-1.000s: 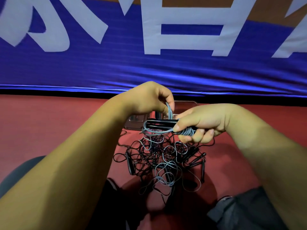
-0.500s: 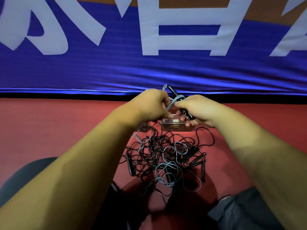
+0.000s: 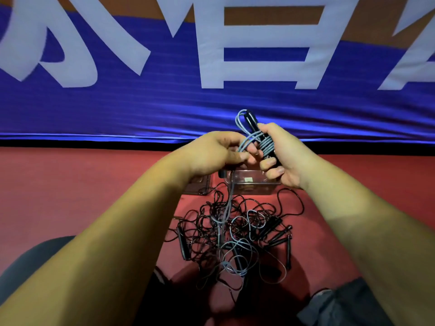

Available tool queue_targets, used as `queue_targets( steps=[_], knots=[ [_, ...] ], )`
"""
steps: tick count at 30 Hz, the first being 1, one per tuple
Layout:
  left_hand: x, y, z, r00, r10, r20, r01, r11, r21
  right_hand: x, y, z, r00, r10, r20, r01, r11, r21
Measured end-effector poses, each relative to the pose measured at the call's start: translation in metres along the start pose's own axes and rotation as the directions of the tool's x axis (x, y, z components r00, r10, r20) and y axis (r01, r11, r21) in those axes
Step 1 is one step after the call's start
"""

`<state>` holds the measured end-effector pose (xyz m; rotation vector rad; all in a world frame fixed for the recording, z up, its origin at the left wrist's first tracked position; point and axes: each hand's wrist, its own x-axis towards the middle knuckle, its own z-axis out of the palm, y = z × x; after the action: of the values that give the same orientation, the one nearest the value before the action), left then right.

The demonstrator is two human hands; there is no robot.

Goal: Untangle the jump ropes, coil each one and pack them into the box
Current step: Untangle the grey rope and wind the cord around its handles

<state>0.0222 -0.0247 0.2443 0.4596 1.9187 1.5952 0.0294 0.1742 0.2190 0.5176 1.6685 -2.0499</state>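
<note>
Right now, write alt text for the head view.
The right hand grips black handles wound with grey rope; the left hand pinches that rope, which trails down to a tangle of ropes on the red floor. A clear box sits beyond the tangle, below a blue banner.

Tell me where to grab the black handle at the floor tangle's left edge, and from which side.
Probably mid-shaft on the black handle, pinched across its width from above and its left: it lies flat on the red floor at the tangle's outer edge, where fewer cords cross it.
</note>
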Motion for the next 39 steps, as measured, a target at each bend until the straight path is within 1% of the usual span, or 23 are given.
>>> queue_targets(
  steps=[2, 4, 6, 8, 11, 15, 17, 18, 19, 20, 22, 23, 24, 25, 27, 29, 31, 34, 35, 37, 38, 39],
  knots=[
    [-0.004, 0.003, -0.006, 1.0, 0.016, 0.016, -0.017, 0.998, 0.055, -0.002, -0.002, -0.002, 1.0, -0.004, -0.007, 0.004, 1.0, -0.001],
    [-0.006, 0.005, -0.012, 1.0, 0.005, -0.031, 0.002, 0.977, 0.212, -0.007, -0.005, -0.002, 1.0, -0.002, 0.008, 0.002, 1.0, -0.023],
    [-0.005, 0.002, -0.019, 0.993, -0.017, -0.12, 0.061, 0.926, 0.372, -0.012, -0.009, 0.0, 1.0, 0.002, 0.026, 0.0, 0.999, -0.049],
    [-0.003, 0.0, -0.022, 0.985, -0.022, -0.169, 0.105, 0.86, 0.5, -0.016, -0.011, 0.002, 0.998, 0.006, 0.055, -0.003, 0.998, -0.055],
    [-0.002, -0.005, -0.017, 0.984, -0.042, -0.172, 0.139, 0.788, 0.6, -0.021, -0.008, 0.009, 0.995, 0.017, 0.098, -0.011, 0.998, -0.066],
    [0.002, -0.015, -0.015, 0.98, -0.08, -0.181, 0.174, 0.784, 0.596, -0.027, -0.005, 0.018, 0.982, 0.053, 0.181, -0.039, 0.996, -0.083],
    [0.003, -0.017, -0.014, 0.975, -0.046, -0.219, 0.17, 0.787, 0.593, -0.034, -0.007, 0.02, 0.965, 0.086, 0.249, -0.065, 0.994, -0.092],
    [0.003, -0.017, -0.014, 0.973, -0.011, -0.232, 0.146, 0.805, 0.574, -0.038, -0.009, 0.02, 0.949, 0.122, 0.292, -0.09, 0.989, -0.118],
    [0.001, -0.016, -0.016, 0.976, 0.034, -0.215, 0.094, 0.826, 0.556, -0.044, -0.012, 0.02, 0.921, 0.176, 0.347, -0.125, 0.978, -0.165],
    [0.0, -0.015, -0.018, 0.982, 0.083, -0.169, 0.024, 0.836, 0.548, -0.048, -0.014, 0.018, 0.884, 0.242, 0.401, -0.16, 0.96, -0.228],
    [-0.004, -0.013, -0.026, 0.991, 0.114, -0.064, -0.067, 0.862, 0.503, -0.055, -0.016, 0.014, 0.792, 0.375, 0.481, -0.198, 0.904, -0.379],
    [-0.007, -0.011, -0.028, 0.996, 0.084, -0.036, -0.06, 0.894, 0.444, -0.057, -0.016, 0.013, 0.754, 0.436, 0.492, -0.203, 0.866, -0.456],
    [-0.009, -0.009, -0.029, 0.998, 0.048, -0.037, -0.029, 0.914, 0.405, -0.057, -0.015, 0.012, 0.73, 0.491, 0.476, -0.209, 0.823, -0.528],
    [-0.01, -0.008, -0.028, 0.999, 0.025, -0.044, -0.006, 0.925, 0.379, -0.054, -0.011, 0.01, 0.727, 0.531, 0.435, -0.219, 0.78, -0.586],
    [-0.011, -0.007, -0.022, 0.999, 0.031, -0.042, -0.012, 0.916, 0.402, -0.049, -0.004, 0.006, 0.75, 0.562, 0.347, -0.237, 0.719, -0.653],
    [-0.012, -0.003, -0.015, 0.998, 0.057, -0.015, -0.043, 0.878, 0.477, -0.045, 0.002, 0.005, 0.788, 0.543, 0.29, -0.237, 0.702, -0.671],
    [-0.01, 0.003, -0.01, 0.995, 0.097, -0.017, -0.07, 0.818, 0.571, -0.043, 0.003, 0.006, 0.839, 0.48, 0.256, -0.201, 0.71, -0.675],
    [-0.011, 0.016, -0.004, 0.978, 0.203, -0.055, -0.108, 0.708, 0.698, -0.044, 0.001, 0.014, 0.9, 0.351, 0.258, -0.08, 0.715, -0.695],
    [-0.012, 0.02, -0.002, 0.97, 0.239, -0.052, -0.127, 0.672, 0.73, -0.043, 0.002, 0.016, 0.913, 0.315, 0.259, -0.046, 0.711, -0.702],
    [-0.014, 0.025, -0.002, 0.952, 0.305, -0.032, -0.163, 0.592, 0.789, -0.041, 0.003, 0.02, 0.935, 0.257, 0.243, 0.01, 0.669, -0.743],
    [-0.014, 0.026, -0.003, 0.945, 0.326, -0.023, -0.171, 0.554, 0.815, -0.039, 0.004, 0.021, 0.943, 0.238, 0.233, 0.018, 0.663, -0.748],
    [-0.014, 0.026, -0.004, 0.941, 0.338, -0.018, -0.172, 0.523, 0.834, -0.034, 0.006, 0.02, 0.951, 0.216, 0.221, 0.017, 0.678, -0.735]
  ],
)
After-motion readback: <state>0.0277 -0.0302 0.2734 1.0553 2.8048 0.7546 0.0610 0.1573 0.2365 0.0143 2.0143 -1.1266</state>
